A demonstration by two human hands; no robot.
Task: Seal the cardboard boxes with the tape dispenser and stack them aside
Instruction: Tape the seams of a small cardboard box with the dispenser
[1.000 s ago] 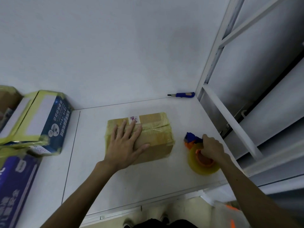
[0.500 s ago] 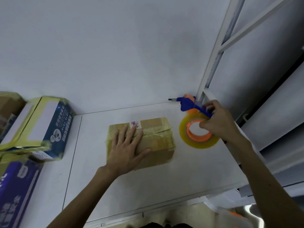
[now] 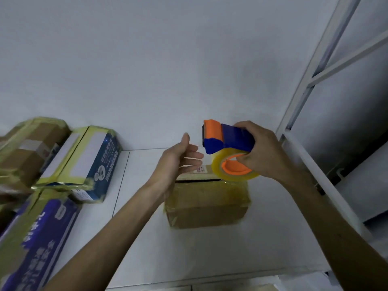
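Item 1. Cardboard box (image 3: 207,204): brown, wrapped in yellowish clear tape, lying flat on the white counter (image 3: 189,253). A dark slit runs along its far top edge, and a small white label (image 3: 201,169) sits beyond that slit.

Item 2. Tape dispenser (image 3: 227,141): blue body with an orange head, carrying a roll of clear tape (image 3: 216,166) on an orange core. Held in the air above the far right part of the cardboard box, head pointing left.

Item 3. Right hand (image 3: 264,152): grip closed round the dispenser, fingers over the blue body, thumb hooked into the orange core.

Item 4. Left hand (image 3: 174,162): grip open, fingers straight and slightly spread, palm facing the dispenser, holding nothing. Raised over the box's far left corner; the fingers are blurred.

Item 5. Left of the cardboard box, well apart: a blue-and-white box (image 3: 98,156) edged in yellow tape, a brown taped box (image 3: 27,148) beyond it, and a blue printed box (image 3: 42,234) nearer the camera.

Item 6. White shelf frame (image 3: 304,66): to the right of the cardboard box.
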